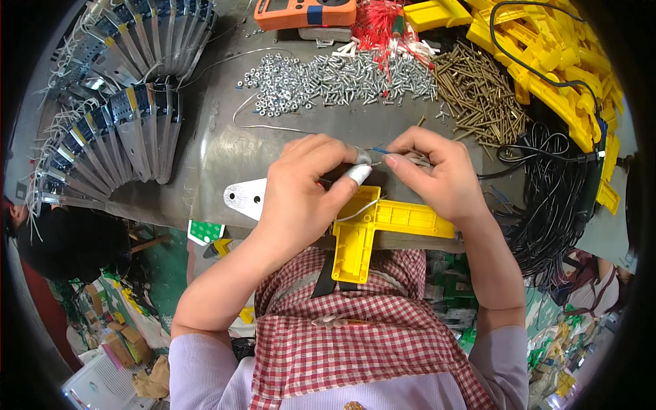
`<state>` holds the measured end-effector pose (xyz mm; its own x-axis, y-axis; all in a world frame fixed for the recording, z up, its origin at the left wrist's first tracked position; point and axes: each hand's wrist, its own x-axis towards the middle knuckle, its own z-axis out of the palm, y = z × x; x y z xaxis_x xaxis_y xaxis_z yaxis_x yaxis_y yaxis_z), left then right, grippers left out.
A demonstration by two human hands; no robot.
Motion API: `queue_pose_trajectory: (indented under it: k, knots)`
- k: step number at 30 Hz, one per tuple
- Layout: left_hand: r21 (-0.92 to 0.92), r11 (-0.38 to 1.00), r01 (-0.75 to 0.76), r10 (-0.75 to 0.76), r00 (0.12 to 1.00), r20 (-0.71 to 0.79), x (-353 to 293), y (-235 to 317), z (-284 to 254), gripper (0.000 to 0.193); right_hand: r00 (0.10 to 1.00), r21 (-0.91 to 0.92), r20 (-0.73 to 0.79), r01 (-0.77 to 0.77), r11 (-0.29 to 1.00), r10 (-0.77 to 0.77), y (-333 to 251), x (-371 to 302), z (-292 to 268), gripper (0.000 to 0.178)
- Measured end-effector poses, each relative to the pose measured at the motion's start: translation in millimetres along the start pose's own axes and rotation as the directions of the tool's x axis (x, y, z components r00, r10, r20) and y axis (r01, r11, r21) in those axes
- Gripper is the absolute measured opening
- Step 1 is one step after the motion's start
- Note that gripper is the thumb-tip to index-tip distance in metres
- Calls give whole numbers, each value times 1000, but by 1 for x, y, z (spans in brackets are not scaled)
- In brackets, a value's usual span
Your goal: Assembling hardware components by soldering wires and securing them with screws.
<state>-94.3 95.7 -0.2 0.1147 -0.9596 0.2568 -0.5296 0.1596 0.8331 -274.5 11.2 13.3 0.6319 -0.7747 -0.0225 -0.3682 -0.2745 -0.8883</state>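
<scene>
My left hand [304,195] has taped fingertips and pinches a thin wire just above a yellow T-shaped plastic part [372,229] that lies at the table's near edge. My right hand [437,174] pinches the same thin blue-and-white wire [380,150] from the other side; the two hands almost touch. A white wire loops down onto the yellow part. A flat white metal plate [242,198] with holes pokes out from under my left hand.
Fanned rows of metal brackets [130,130] lie at the left. Heaps of silver screws and nuts [335,78] and brass screws [482,96] sit at the back. Yellow plastic parts [553,55], black cables [553,198], an orange meter [304,14].
</scene>
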Motion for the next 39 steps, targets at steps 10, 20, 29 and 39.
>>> queue_pose_trajectory:
  k: [10, 20, 29, 39]
  knots:
    - [-191, 971, 143, -155, 987, -49, -4, -5, 0, 19, 993, 34, 76, -93, 995, 90, -4, 0, -1, 14]
    - [151, 986, -72, 82, 995, -63, -6, -1, -2, 17, 998, -100, 63, 36, 994, -30, -27, 7, 4, 16]
    - [-86, 994, -63, 51, 990, -132, -13, 3, 6, 37, 980, 81, 169, -120, 989, 105, -18, 10, 3, 17]
    - [112, 959, -262, 266, 964, -23, -2, 0, -3, 48, 990, -178, 135, 64, 982, -40, -29, -2, -2, 15]
